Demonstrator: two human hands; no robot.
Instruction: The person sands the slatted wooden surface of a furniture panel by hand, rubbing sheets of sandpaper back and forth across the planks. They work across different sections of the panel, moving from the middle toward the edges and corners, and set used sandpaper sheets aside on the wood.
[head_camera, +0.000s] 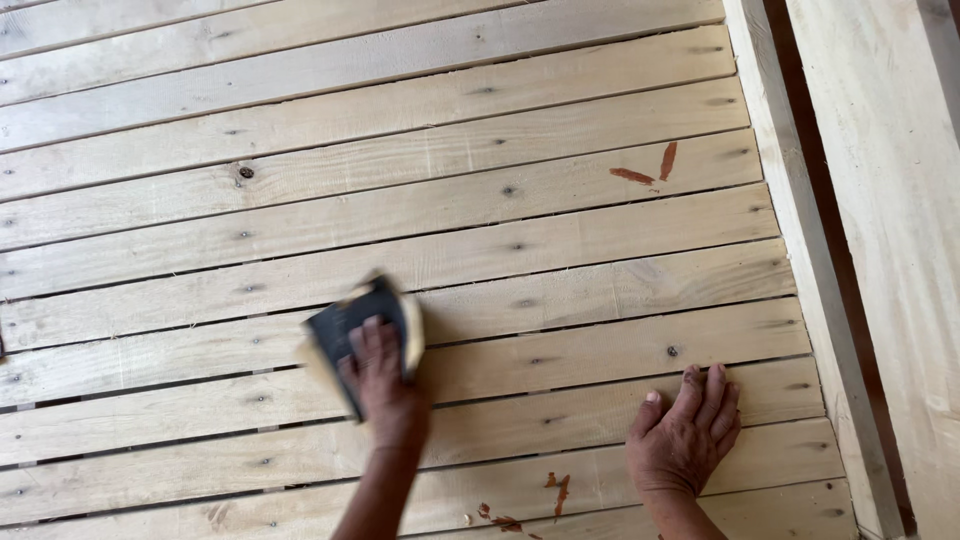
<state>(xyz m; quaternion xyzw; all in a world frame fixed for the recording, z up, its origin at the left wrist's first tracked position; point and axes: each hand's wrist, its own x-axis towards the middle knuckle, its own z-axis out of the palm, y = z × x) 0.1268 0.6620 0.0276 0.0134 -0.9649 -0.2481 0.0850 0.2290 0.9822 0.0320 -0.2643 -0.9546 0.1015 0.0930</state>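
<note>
- The right hand (688, 440) lies flat near the bottom edge of the view, palm down on the planks (560, 225), fingers straight, close together and pointing up and away; it holds nothing.
- Just left of that hand, at the bottom edge, a few small reddish-brown smears (560, 490) mark the pale wood.
- The left hand (385, 385) is a little further up and well apart from the right, with the forearm coming in from the bottom of the view. Its fingers are closed over a sanding block (362, 325), pressing it flat on the wood.
- The sanding block is dark on top with a pale yellowish rim. Its outline is blurred. It sits about mid-width of the planked surface, across a gap between two planks, with its long axis tilted, running from lower left to upper right.
- The planks are light, bare wood with knots and small nail heads, running nearly level across the view and rising slightly to the right, with narrow dark gaps between them.
- Further up on the right, two more reddish-brown streaks (650, 168) sit on one plank.
- Along the right side a thicker pale rail (800, 250) crosses the plank ends, and beyond it stands another pale board (890, 200) with a dark gap between them.
</note>
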